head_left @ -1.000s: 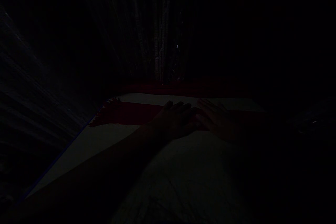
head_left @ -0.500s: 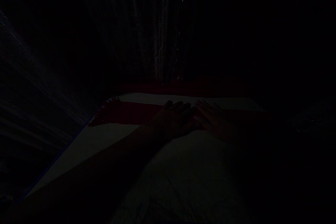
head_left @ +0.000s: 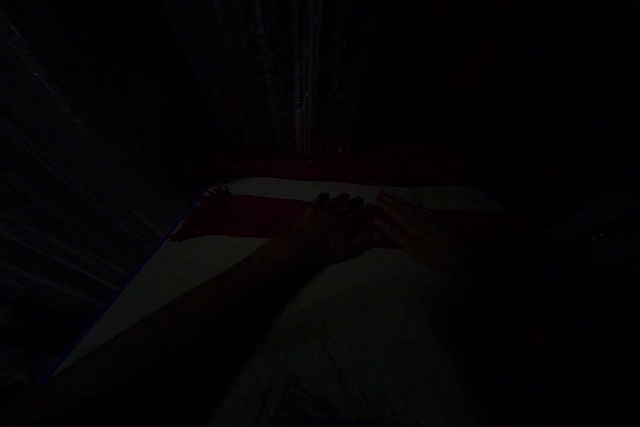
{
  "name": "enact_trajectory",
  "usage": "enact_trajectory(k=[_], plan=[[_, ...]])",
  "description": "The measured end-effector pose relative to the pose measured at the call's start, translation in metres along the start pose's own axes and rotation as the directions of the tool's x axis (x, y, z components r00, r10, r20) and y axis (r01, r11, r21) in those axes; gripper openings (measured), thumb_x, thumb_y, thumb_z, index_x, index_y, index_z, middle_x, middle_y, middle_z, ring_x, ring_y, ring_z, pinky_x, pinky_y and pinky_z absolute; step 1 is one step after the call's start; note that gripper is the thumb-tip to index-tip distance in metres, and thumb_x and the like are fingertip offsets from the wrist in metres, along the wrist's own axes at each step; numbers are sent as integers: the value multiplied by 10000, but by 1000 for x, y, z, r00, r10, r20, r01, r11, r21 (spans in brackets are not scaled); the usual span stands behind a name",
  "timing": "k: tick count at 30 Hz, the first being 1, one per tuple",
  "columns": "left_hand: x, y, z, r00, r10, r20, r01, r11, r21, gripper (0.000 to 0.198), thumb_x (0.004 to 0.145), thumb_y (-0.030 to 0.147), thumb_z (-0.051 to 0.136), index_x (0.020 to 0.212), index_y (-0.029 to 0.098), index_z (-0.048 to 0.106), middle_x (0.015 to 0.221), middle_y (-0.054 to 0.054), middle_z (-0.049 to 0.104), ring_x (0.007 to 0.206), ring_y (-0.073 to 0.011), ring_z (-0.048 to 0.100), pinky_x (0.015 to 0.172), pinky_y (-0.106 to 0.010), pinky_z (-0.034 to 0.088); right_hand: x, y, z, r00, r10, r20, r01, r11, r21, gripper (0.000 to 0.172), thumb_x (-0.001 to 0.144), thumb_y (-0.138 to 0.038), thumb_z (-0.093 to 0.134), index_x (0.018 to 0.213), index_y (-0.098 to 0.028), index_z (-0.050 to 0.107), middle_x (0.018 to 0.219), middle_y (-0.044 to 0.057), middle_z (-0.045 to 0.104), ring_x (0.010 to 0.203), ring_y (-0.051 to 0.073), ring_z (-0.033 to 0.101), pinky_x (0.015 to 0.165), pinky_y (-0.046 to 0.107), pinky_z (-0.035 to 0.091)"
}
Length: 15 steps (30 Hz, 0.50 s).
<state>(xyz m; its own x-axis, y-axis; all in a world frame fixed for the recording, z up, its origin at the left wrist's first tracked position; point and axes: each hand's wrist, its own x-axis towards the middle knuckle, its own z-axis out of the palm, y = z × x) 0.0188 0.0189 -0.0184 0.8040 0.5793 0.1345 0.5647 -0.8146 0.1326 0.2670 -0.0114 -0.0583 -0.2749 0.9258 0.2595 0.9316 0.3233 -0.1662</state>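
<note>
Grip's flat x2: L hand [head_left: 335,227] lies palm down, fingers a bit apart; R hand [head_left: 415,230] also palm down, fingers fairly close tog., thumb out to the side. Can't tell if either pinches any cloth underneath; pic is v. dark.

Biggest first: 1 pale table [head_left: 210,260] fills the lower middle, its R side lost in the dark. Approx. 2 streaky, shiny sheets around it: 1 sheet at the back [head_left: 305,87], hanging behind the far edge, and 1 sheet at the left [head_left: 45,173]; material unclear.

Red pieces, 2 seen: 1 red strip [head_left: 255,215] lies across the table under both hands, L end near the table's left edge, R end fading to black; 1 dark red band [head_left: 300,168] runs along the far side, w/ a pale strip of table between the two.

1 forearm [head_left: 220,300], the left, cuts diagonally over the table & hides part of it; R forearm's too dark to make out. Hands cover the strip's middle, thumbs' side near each other.

Smaller: 1 blue edging [head_left: 125,280] down the table's left side; 1 ragged fringe [head_left: 193,217] on the strip's L end, close to that edging.
</note>
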Motion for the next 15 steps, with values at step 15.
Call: enact_trajectory(k=[15], plan=[[1, -2, 3, 1000, 2, -6, -2, 1000, -6, 754, 1046, 712, 261, 1625, 236, 344, 1674, -114, 349, 1553, -327, 300, 1241, -623, 175, -2, -5, -1, 1000, 24, 1, -24, 1000, -2, 714, 1048, -654, 213, 1575, -226, 432, 1638, 35, 335, 1544, 251, 303, 1304, 564, 182]])
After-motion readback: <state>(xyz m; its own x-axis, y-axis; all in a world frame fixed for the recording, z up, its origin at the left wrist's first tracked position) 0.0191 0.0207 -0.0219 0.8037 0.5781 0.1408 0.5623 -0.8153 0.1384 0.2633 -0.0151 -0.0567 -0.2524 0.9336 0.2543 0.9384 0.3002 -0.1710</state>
